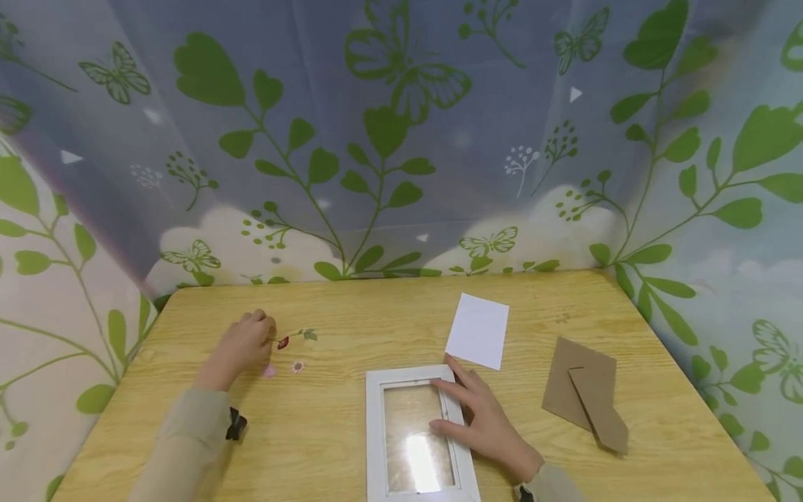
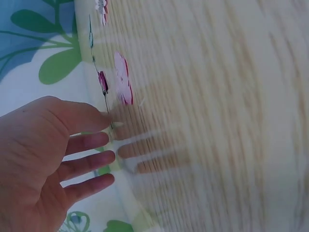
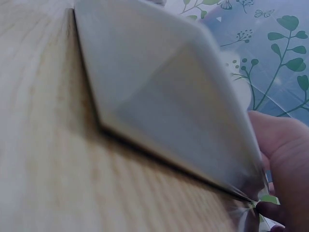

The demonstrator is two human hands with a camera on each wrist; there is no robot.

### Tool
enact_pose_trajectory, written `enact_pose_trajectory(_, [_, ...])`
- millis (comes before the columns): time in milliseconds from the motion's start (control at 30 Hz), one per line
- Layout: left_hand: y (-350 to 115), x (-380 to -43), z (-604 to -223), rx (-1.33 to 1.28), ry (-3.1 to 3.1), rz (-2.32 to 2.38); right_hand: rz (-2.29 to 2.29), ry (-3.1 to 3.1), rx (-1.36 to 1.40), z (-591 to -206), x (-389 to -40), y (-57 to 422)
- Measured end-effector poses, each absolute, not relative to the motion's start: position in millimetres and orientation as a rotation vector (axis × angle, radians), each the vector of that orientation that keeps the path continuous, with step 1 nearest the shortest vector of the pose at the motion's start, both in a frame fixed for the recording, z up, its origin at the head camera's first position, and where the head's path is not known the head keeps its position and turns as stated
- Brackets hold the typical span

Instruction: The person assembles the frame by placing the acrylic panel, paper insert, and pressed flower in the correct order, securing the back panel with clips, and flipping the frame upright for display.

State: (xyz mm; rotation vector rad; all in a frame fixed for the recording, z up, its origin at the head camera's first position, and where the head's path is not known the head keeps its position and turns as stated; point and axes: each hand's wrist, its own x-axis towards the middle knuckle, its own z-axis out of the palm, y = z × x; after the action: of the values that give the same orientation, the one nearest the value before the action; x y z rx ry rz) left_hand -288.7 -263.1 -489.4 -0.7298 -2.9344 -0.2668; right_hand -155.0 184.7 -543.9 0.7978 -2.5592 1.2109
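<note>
My left hand [image 1: 247, 341] is at the left of the table. Its thumb and forefinger pinch the thin stem of a dried red flower [image 1: 284, 342] with green leaves at its far end; in the left wrist view the other fingers are spread. A pink petal-like flower [image 1: 269, 371] lies beside that hand, and a small pale pink flower [image 1: 297, 366] is to its right. My right hand [image 1: 486, 418] rests with spread fingers over the right side of a white picture frame [image 1: 374, 432], which lies flat with its clear pane showing. Its side fills much of the right wrist view.
A white sheet of paper [image 1: 478, 331] lies beyond the frame. Farther right on the wooden table [image 1: 326, 418] is a brown backing board [image 1: 567, 383] with its stand leg folded out. A patterned curtain [image 1: 301, 230] hangs behind the table.
</note>
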Motion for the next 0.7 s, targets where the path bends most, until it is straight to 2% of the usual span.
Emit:
enact_pose_trajectory(400, [-262,-288,-495,-0.749,-2.956,-0.261,1.193,-2.500,0.746,-545,-155,185])
enact_pose_trajectory(700, [-258,-283,-500,-0.712,-3.012,-0.253,1.177,-2.609,0.810,-542,-155,199])
